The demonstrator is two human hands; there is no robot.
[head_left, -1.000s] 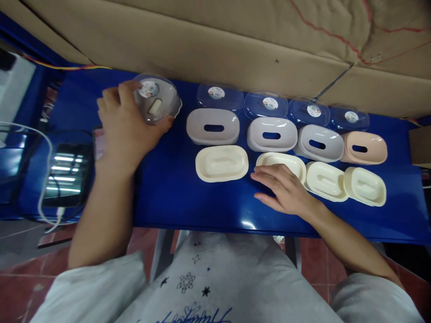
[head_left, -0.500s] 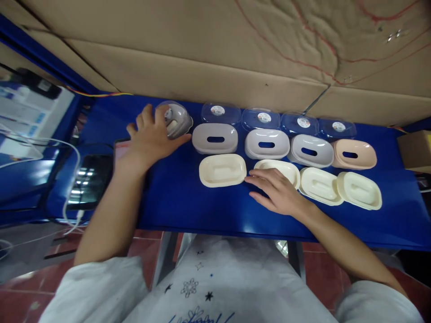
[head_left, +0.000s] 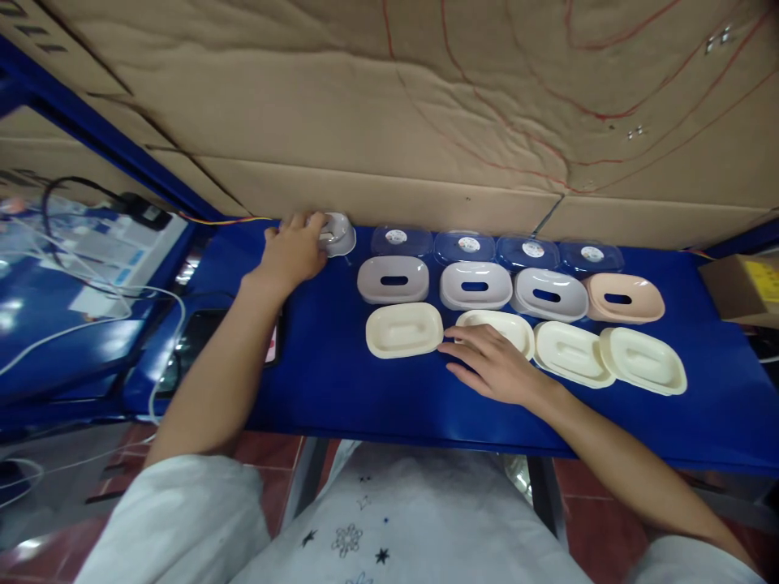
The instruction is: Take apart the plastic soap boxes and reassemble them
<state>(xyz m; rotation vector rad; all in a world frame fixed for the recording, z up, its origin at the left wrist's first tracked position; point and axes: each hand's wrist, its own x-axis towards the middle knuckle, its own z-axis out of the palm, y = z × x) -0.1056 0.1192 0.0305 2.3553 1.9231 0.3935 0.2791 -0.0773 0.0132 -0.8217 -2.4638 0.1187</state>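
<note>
While my left hand (head_left: 293, 255) curled over the left end of the lidded grey soap box (head_left: 341, 232) at the counter's (head_left: 341, 389) back left, grip unclear, my right hand (head_left: 496, 365) was loosely open, empty, near the cream trays (head_left: 405, 331). Probably light, stiff, kinda slippery; I'd have pinched its sides.

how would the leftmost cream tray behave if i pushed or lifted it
The leftmost cream tray is probably stiff and light, judging by its moulded, plastic-looking rim. Its smooth surface may feel slightly slippery. Oblong and lying low on the shiny blue table, it would likely slide rather than roll.
</note>
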